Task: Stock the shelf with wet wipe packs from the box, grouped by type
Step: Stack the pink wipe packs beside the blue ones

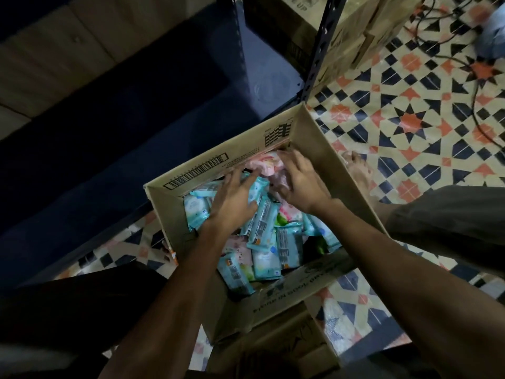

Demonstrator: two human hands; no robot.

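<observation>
Left hand lies with fingers spread flat on teal wet wipe packs, grip wide. Right hand rests with fingers slightly curled over pink packs; grip cannot be determined. Packs lie jumbled inside the open cardboard box on the patterned floor. Box bears barcodes; printed wording illegible. Dark shelf stands beyond.

floor: patterned tiles | on it: open cardboard box, black cables, shelf post
</observation>
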